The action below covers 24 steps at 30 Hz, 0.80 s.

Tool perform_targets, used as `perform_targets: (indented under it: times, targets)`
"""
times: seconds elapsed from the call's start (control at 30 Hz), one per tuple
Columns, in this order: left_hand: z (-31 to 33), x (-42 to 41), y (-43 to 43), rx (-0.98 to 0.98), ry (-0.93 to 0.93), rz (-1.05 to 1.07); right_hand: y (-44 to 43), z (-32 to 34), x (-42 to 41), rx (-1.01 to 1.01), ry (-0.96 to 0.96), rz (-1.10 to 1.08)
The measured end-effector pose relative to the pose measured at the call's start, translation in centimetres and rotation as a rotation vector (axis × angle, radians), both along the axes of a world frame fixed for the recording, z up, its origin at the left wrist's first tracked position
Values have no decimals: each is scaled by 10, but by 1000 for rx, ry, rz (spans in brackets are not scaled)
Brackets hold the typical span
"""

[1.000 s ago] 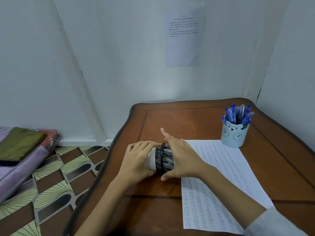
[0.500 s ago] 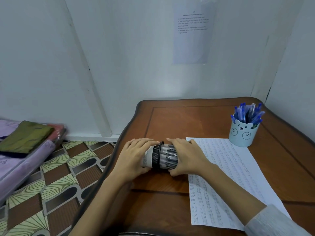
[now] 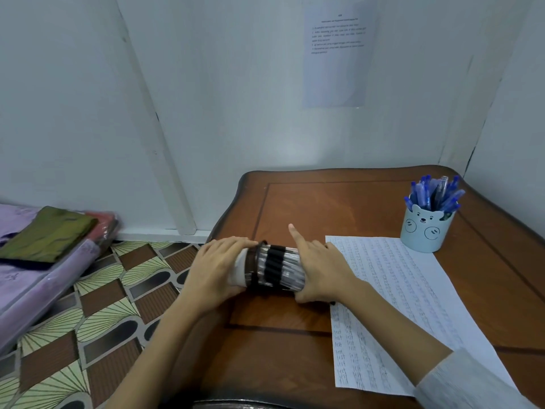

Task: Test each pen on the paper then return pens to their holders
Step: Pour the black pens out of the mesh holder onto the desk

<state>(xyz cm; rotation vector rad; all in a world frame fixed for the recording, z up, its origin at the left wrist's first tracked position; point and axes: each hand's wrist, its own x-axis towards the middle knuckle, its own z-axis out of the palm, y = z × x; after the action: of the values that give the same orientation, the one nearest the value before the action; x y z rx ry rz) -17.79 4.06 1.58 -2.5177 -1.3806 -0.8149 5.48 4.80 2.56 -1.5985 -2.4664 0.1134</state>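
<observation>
**Black pens pressed into a holder laid on its side**

Black pens (image 3: 280, 268) lie as one bundle, partly inside a mesh-rimmed holder (image 3: 239, 270). The holder is tipped flat on the wooden table (image 3: 339, 202), at about 8 o'clock from the table's centre. The left hand (image 3: 216, 268) wraps its fingers round the holder's closed end. The right hand (image 3: 321, 268) cups the pens' free ends, thumb beneath and index finger (image 3: 296, 240) raised straight toward 12 o'clock.

The step in hand appears to be seating the bundle in its holder. To do it well:
- Brace the holder with the left hand.
- Press the pen ends evenly with the right palm so none splays past the rim.
- Tilt the holder upright with its mouth covered until the pens settle.

The round barrels may slide out if the mouth dips.

Surroundings:
- The paper (image 3: 398, 290), filled with rows of test marks, lies under the right wrist toward 3 o'clock.
- A bear-face cup (image 3: 423, 231) of blue pens (image 3: 433, 193) stands at 2 o'clock, well apart.
- Nothing appears to block the uprighting, though the table edge at 9 o'clock is near the left hand.
- A printed sheet (image 3: 336, 54) hangs on the wall at 12 o'clock.
- Folded cloths (image 3: 50, 231) lie on the floor at 9 o'clock.
</observation>
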Motion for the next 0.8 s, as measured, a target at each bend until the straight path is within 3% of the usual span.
perform_targets:
  times: [0.13,0.47,0.6,0.8]
  targets:
    - [4,-27,-3,-5,23,95,8,-1,19,-97,20,-11]
    - [7,-34,1,44,-45,187,14,-7,7,-51,-24,-3]
    - [9,-38,0,15,-189,257,17,-7,-1,-20,-55,-41]
    - [12,-23,1,-33,-296,198,14,-10,-6,-30,-28,81]
